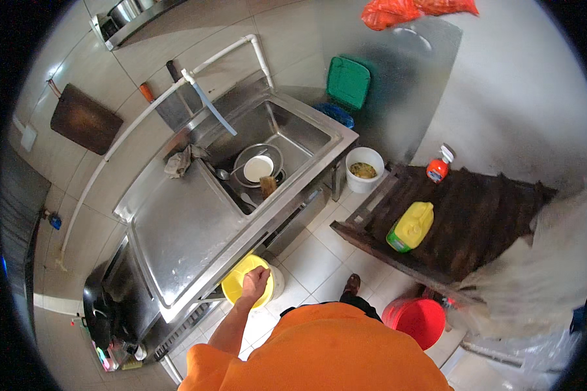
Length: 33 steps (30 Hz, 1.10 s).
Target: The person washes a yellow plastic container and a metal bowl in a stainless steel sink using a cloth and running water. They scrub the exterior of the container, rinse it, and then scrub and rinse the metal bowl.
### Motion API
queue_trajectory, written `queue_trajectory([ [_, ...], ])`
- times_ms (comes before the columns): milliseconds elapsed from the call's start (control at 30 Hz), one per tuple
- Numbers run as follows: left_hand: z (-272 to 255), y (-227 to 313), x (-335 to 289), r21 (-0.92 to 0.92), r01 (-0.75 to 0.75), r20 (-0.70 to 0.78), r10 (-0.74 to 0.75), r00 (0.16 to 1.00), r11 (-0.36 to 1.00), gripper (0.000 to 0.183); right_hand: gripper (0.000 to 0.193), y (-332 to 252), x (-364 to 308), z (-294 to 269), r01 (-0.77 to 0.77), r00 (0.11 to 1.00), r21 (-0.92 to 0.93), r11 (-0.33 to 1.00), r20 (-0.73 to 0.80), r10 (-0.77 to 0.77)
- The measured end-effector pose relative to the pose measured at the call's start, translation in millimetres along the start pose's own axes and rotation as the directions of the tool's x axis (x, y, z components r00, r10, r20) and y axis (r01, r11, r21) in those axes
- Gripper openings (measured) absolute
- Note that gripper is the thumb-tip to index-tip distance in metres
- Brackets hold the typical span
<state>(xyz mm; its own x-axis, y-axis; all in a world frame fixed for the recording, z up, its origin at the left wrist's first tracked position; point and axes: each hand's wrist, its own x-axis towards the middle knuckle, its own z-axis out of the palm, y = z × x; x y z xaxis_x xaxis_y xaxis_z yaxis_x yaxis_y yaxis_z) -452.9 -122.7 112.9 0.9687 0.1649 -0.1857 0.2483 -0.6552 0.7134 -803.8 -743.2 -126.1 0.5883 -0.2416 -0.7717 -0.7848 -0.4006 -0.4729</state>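
My left hand [255, 282] is closed in a loose fist, and nothing shows in it or sticks out of it. It appears above a yellow bucket [236, 287] on the floor beside the sink's front; I cannot tell whether they touch. My right hand is out of sight. Ahead is a steel sink [189, 228] with a flat drainboard on its left. In the basin, a white bowl [259, 168] sits in a round metal dish [241, 156]. A ladle or spoon [223, 174] and a brown block-like thing [268, 187] lie around them.
A white bucket [365, 171] with yellowish-brown contents stands right of the sink. On the dark low platform [482, 215] are a yellow jug [414, 225] and a red spray bottle [439, 166]. A red bucket [416, 322] is at the lower right. A grey rag [179, 161] lies on the sink edge.
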Motion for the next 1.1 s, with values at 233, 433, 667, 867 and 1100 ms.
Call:
queue_trajectory([
  [233, 0, -3, -10, -0.16, 0.272, -0.274, -0.308, 0.911, 0.949, 0.015, 0.026, -171, 99, -80, 0.17, 0.964, -0.218, 0.961, 0.24, -0.116],
  [433, 3, 24, -3, -0.321, 0.299, -0.306, -0.397, 0.865, 0.899, 0.014, 0.03, -362, 149, -108, 0.403, 0.876, -0.157, 0.902, 0.349, -0.331],
  [667, -33, 59, 117, -0.526, 0.241, -0.237, -0.413, 0.879, 0.815, 0.016, 0.019, -522, 158, -90, 0.35, 0.926, -0.049, 0.936, 0.169, -0.338],
  [867, -53, 18, 281, -0.735, 0.262, -0.092, -0.474, 0.876, 0.625, 0.023, 0.025, -577, 175, -92, 0.491, 0.864, -0.594, 0.637, 0.239, -0.443],
  [1100, -1, -124, 467, -0.872, 0.41, 0.086, -0.741, 0.666, 0.267, 0.024, 0.017, -713, 141, -91, 0.39, 0.907, -0.693, 0.606, 0.179, -0.38],
])
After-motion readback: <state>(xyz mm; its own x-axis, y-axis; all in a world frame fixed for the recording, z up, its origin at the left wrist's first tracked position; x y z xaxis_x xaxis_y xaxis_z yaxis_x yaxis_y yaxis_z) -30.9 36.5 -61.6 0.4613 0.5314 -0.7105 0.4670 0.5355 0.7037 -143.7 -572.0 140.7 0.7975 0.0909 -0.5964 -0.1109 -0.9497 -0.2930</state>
